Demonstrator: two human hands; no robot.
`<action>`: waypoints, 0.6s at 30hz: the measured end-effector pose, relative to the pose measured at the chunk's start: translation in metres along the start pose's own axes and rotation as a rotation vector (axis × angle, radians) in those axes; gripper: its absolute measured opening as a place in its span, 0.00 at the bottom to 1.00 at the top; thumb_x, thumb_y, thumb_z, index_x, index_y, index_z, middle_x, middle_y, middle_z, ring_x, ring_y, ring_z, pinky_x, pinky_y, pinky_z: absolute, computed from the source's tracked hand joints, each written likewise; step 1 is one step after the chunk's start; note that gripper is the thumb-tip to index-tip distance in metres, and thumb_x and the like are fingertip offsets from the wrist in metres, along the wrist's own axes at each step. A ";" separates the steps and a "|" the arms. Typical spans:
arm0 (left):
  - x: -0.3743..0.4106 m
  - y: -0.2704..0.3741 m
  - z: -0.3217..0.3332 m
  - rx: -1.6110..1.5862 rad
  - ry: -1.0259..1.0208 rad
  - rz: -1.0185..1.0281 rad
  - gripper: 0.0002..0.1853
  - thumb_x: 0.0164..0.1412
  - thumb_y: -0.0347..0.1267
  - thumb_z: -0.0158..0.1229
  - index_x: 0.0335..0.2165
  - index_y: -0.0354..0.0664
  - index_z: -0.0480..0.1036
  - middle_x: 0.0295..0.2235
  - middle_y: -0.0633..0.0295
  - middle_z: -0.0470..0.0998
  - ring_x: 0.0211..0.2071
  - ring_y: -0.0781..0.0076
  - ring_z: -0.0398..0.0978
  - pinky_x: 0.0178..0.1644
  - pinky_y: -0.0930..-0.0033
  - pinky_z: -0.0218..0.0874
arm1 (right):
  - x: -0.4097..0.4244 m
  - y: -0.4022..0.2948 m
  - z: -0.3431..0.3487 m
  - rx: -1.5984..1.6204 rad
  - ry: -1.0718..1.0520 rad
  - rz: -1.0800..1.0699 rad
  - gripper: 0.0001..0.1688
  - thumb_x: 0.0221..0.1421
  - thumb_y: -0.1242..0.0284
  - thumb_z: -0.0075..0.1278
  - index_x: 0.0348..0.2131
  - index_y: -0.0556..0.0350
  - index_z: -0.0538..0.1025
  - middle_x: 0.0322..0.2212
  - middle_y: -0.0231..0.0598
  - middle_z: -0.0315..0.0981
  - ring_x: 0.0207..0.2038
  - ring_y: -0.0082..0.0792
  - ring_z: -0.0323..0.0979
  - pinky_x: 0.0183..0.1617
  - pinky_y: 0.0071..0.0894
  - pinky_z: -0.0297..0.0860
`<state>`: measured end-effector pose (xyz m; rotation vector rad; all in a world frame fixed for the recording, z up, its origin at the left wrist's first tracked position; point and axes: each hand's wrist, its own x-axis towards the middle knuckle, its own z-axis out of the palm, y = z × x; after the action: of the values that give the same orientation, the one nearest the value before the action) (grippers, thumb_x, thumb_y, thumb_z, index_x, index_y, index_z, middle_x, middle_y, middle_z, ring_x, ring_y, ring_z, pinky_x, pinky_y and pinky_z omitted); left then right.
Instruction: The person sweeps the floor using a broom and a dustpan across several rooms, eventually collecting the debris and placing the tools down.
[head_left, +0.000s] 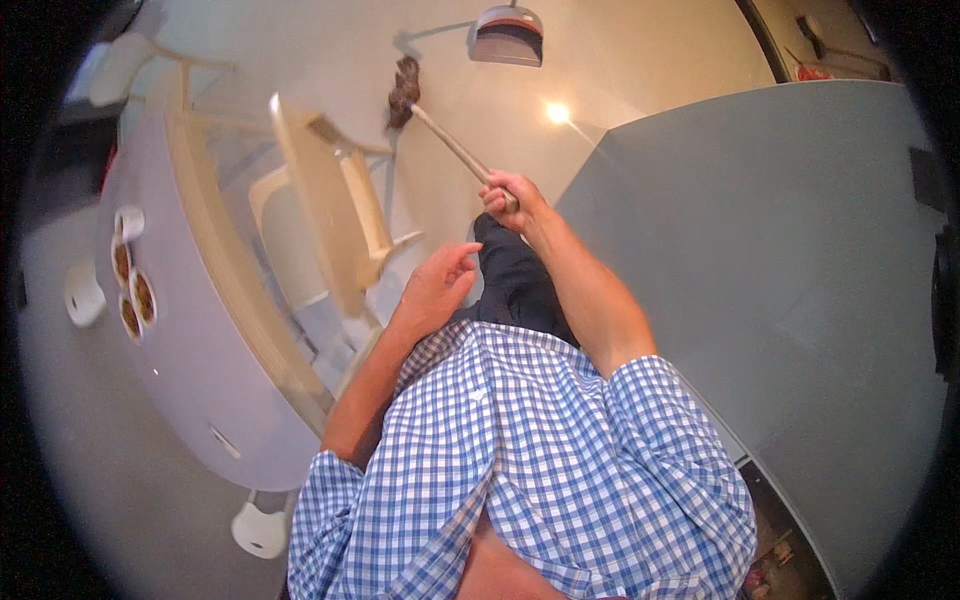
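Observation:
In the head view, my right hand (513, 201) is closed round the upper end of a pale handle (454, 146). The handle slants up and left to a dark brown, slightly blurred broom or mop head (405, 91) on the floor. My left hand (442, 283) hangs in front of my waist, fingers loosely bent and apart, holding nothing. Farther up, a long-handled dustpan (511, 43) stands on the floor, its dark mouth facing me.
To my left are a wooden chair (322, 217) and a long table (202, 322) bearing bowls of food (142, 298). White stools (259, 529) stand beyond it. A large grey surface (757, 247) spreads on my right. Light glares off the floor ahead.

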<state>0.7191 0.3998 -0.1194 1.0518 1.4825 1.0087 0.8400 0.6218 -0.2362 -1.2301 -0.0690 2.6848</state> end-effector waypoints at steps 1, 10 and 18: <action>-0.003 -0.010 0.000 -0.049 0.028 -0.043 0.20 0.61 0.24 0.52 0.53 0.40 0.68 0.39 0.62 0.74 0.38 0.77 0.73 0.45 0.73 0.66 | -0.007 0.004 -0.014 0.040 -0.035 0.009 0.08 0.58 0.77 0.44 0.35 0.52 0.59 0.21 0.34 0.62 0.16 0.18 0.60 0.13 0.15 0.60; 0.005 -0.053 -0.016 -0.065 -0.014 -0.137 0.22 0.62 0.28 0.53 0.55 0.39 0.67 0.36 0.64 0.75 0.37 0.78 0.72 0.45 0.74 0.65 | -0.197 0.102 -0.124 0.060 0.209 -0.046 0.26 0.60 0.78 0.39 0.57 0.46 0.58 0.23 0.35 0.63 0.15 0.16 0.57 0.12 0.16 0.55; -0.029 -0.073 -0.097 -0.032 0.183 -0.183 0.20 0.61 0.28 0.54 0.52 0.37 0.69 0.32 0.67 0.74 0.33 0.82 0.70 0.39 0.77 0.64 | -0.292 0.134 -0.052 -0.243 0.306 -0.005 0.32 0.54 0.82 0.41 0.58 0.49 0.57 0.23 0.36 0.63 0.14 0.17 0.56 0.12 0.18 0.55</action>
<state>0.6183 0.3448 -0.1688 0.8006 1.6723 1.0150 1.0453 0.4331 -0.0681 -1.6940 -0.3632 2.5056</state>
